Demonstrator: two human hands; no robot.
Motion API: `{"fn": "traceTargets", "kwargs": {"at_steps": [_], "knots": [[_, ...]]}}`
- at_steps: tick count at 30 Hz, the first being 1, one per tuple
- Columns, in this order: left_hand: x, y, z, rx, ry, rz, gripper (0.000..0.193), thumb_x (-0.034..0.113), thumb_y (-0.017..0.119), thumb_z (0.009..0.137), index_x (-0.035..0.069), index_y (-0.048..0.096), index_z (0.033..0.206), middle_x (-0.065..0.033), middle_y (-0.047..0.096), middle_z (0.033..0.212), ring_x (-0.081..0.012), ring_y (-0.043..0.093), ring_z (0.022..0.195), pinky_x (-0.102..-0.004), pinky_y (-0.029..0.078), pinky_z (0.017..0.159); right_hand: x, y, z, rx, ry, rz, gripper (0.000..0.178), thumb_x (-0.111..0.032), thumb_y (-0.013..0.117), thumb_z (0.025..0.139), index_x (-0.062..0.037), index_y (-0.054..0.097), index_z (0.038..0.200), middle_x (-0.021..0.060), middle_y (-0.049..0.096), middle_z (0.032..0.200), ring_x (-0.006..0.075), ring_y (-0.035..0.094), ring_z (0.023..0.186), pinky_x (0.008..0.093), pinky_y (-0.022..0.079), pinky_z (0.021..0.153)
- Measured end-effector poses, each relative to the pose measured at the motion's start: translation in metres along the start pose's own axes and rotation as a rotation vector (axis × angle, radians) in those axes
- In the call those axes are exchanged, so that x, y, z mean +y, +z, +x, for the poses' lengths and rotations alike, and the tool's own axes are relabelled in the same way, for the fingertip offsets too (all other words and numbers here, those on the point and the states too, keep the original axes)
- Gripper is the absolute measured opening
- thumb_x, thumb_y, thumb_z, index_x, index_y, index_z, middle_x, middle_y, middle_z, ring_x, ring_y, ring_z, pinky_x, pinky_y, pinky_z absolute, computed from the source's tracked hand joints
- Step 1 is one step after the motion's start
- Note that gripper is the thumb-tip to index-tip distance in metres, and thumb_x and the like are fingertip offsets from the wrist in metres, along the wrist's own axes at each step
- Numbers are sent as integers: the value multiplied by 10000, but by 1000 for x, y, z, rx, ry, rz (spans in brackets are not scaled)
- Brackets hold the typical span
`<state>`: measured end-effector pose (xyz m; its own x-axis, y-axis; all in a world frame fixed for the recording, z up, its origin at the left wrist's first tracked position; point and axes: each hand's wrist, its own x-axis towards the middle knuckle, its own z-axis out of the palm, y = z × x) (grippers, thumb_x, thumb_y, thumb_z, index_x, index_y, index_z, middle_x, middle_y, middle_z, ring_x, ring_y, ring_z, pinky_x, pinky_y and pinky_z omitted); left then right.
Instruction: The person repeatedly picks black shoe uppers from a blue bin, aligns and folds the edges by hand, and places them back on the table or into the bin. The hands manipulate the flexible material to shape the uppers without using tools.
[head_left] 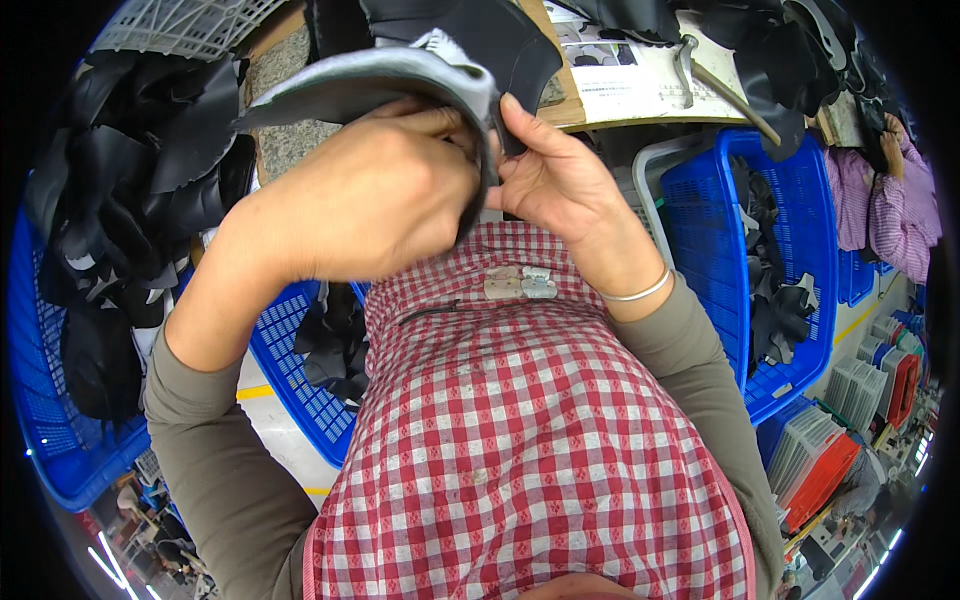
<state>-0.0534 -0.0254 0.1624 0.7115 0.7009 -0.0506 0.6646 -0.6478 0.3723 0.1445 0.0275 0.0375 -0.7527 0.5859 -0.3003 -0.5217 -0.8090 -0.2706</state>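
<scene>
Up near the workbench edge I hold a curved black leather piece with a pale grey lining point(395, 72). My left hand point(370, 195) is closed on it, its fingers tucked inside the curl and partly hidden. My right hand point(560, 190) pinches the piece's right edge between a raised thumb and bent fingers. Behind the held piece, a larger flat black leather piece point(520, 55) lies on the bench.
A hammer point(686, 70) rests on a printed sheet point(630, 95) at the bench's right. Black leather pieces point(120, 170) heap over a blue basket at left. More blue baskets point(705, 190) flank me. Another person point(900, 200) is at the far right.
</scene>
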Motion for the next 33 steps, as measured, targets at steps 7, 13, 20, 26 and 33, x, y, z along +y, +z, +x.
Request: {"fn": "traceTargets", "kwargs": {"at_steps": [7, 13, 20, 26, 33], "knots": [[1, 23, -10, -121, -106, 462, 261, 75, 703, 866, 109, 745, 1121, -75, 729, 1143, -255, 664, 1138, -407, 478, 1074, 11, -2, -6, 2, -48, 107, 224, -214, 765, 971, -109, 666, 1143, 24, 692, 1116, 189, 640, 1093, 591, 533, 1006], [-7, 41, -10, 155, -121, 579, 714, 53, 695, 872, 334, 533, 1507, -93, 678, 1230, -308, 693, 1086, -396, 573, 912, -25, 10, 6, -255, -147, -27, 220, -162, 755, 974, -84, 684, 1167, 51, 729, 1078, 201, 701, 998, 397, 606, 934], [50, 19, -11, 696, 86, 546, 389, 99, 774, 816, 180, 745, 1196, -71, 739, 1189, -302, 685, 1111, -438, 561, 936, -32, 26, 10, 66, -371, -235, 265, -227, 756, 977, -76, 694, 1185, 65, 748, 1079, 197, 723, 984, 399, 611, 943], [-6, 32, -4, 512, -236, 596, 392, 36, 766, 780, 132, 731, 1159, -18, 719, 1150, -200, 687, 914, -273, 547, 687, 9, 11, 28, 70, -427, -394, 185, -247, 792, 951, -100, 747, 1055, 3, 753, 991, 86, 680, 885, 259, 543, 776], [-34, 111, 9, 1188, -639, -1435, 189, 150, 756, 971, 15, 744, 1103, -67, 766, 1068, -156, 736, 905, -296, 602, 830, 17, 6, 26, 220, -471, -406, 134, -231, 801, 947, -118, 764, 1008, -30, 753, 963, 62, 647, 828, 243, 497, 782]]}}
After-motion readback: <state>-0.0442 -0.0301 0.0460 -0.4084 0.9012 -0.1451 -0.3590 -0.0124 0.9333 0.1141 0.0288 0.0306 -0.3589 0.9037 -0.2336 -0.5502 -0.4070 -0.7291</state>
